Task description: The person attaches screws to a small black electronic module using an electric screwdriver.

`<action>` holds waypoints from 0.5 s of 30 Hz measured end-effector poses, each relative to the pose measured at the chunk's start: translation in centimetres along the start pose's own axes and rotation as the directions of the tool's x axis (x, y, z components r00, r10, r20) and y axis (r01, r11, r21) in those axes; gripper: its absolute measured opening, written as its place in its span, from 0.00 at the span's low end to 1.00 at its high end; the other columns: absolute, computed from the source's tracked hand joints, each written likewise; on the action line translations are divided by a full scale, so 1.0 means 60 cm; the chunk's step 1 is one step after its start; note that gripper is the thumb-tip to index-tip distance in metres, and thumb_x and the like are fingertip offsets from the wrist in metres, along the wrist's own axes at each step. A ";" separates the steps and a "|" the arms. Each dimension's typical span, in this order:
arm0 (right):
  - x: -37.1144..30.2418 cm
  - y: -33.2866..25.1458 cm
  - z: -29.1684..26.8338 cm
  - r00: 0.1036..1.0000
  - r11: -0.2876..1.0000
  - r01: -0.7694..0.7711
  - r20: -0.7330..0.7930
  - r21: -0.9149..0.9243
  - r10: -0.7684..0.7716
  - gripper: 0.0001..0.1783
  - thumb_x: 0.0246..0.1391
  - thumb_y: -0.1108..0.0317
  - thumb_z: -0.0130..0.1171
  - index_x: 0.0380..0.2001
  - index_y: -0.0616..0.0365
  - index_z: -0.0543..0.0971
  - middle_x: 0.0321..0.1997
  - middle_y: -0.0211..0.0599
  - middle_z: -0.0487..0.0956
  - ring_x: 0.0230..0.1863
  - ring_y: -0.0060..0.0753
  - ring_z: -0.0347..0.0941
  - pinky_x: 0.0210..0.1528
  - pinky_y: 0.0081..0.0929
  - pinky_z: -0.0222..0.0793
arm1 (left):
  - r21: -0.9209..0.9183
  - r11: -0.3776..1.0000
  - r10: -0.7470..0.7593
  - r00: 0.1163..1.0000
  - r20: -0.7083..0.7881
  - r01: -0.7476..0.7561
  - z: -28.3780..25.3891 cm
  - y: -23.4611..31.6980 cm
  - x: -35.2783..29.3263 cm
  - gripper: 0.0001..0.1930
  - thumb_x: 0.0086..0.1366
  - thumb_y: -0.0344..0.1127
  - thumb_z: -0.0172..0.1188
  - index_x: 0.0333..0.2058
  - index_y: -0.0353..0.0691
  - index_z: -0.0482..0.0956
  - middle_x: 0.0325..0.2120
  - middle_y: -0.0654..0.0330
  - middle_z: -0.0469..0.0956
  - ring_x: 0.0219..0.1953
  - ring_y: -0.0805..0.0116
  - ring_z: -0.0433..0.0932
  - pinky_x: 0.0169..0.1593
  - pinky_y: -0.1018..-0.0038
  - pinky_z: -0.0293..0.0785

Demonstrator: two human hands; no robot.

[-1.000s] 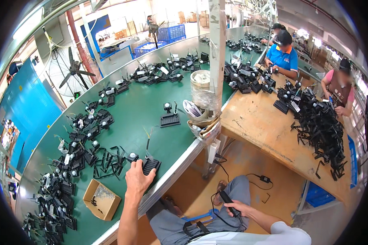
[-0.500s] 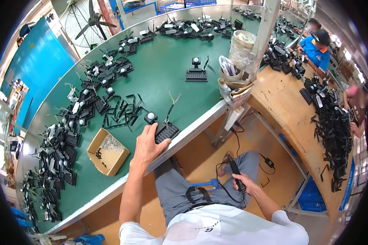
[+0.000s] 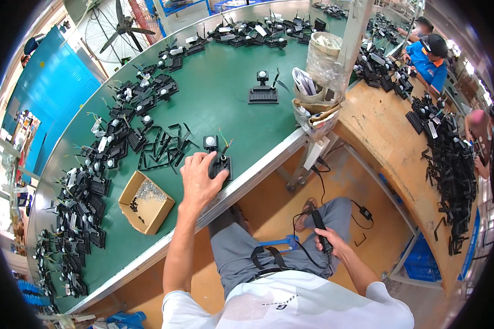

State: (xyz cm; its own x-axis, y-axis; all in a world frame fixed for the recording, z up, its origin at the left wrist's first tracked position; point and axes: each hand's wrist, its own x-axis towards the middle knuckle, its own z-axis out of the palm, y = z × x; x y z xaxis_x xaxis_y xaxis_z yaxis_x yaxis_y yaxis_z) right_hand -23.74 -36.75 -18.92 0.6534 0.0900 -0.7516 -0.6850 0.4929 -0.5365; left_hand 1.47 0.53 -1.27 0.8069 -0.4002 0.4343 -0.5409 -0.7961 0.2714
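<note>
My left hand [image 3: 198,179] rests on a small black lamp unit [image 3: 218,162] with a round white sensor, near the front edge of the green table [image 3: 225,104]. Thin wires stick out of the unit. My right hand [image 3: 330,245] hangs low beside my lap, shut on a black corded screwdriver [image 3: 319,228] whose cable loops over the floor. Black U-shaped brackets [image 3: 164,148] lie just left of the unit. A cardboard box [image 3: 146,202] with screws sits further left.
Heaps of black lamp units [image 3: 88,186] line the table's left and far sides; one finished unit [image 3: 263,90] lies alone mid-table. A post with plastic-wrapped rolls [image 3: 318,82] stands at the corner. Two people [image 3: 429,52] work at a wooden bench [image 3: 389,131] on the right. A fan [image 3: 118,27] stands behind.
The view has tilted down and shifted, so the table looks closer. My left hand stays on the lamp unit; my right hand keeps the screwdriver by my lap.
</note>
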 end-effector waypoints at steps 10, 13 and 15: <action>0.008 -0.007 0.000 1.000 1.000 0.018 0.012 0.003 -0.018 0.20 0.60 0.58 0.66 0.43 0.56 0.67 0.23 0.35 0.73 0.18 0.29 0.73 0.18 0.28 0.70 | -0.480 0.861 -0.296 0.934 -0.201 0.170 0.051 -0.012 0.037 0.06 0.57 0.32 0.70 0.32 0.37 0.85 0.28 0.61 0.80 0.33 0.68 0.76 0.39 0.71 0.71; 0.003 -0.008 -0.005 1.000 1.000 0.011 0.009 0.020 -0.012 0.20 0.60 0.58 0.66 0.43 0.56 0.67 0.24 0.35 0.73 0.18 0.29 0.72 0.18 0.28 0.70 | -0.746 0.609 -0.330 0.941 0.070 0.269 0.021 -0.018 0.021 0.05 0.59 0.26 0.69 0.33 0.33 0.85 0.30 0.61 0.81 0.34 0.72 0.78 0.42 0.75 0.73; 0.007 -0.011 -0.005 1.000 1.000 0.021 0.018 0.015 -0.021 0.20 0.60 0.58 0.66 0.43 0.56 0.67 0.24 0.35 0.73 0.18 0.30 0.72 0.18 0.28 0.70 | -0.745 0.633 -0.191 0.975 0.117 0.213 -0.003 -0.010 0.008 0.05 0.58 0.25 0.68 0.33 0.33 0.86 0.32 0.59 0.82 0.38 0.69 0.79 0.44 0.73 0.74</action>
State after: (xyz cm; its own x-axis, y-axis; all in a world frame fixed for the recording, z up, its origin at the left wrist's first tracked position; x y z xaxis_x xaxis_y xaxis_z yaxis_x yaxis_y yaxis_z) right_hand -23.13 -37.30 -19.00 0.6732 0.0952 -0.7333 -0.6666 0.5074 -0.5461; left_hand 2.14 0.91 -1.09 0.9173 -0.2912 0.2715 -0.3471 -0.2509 0.9037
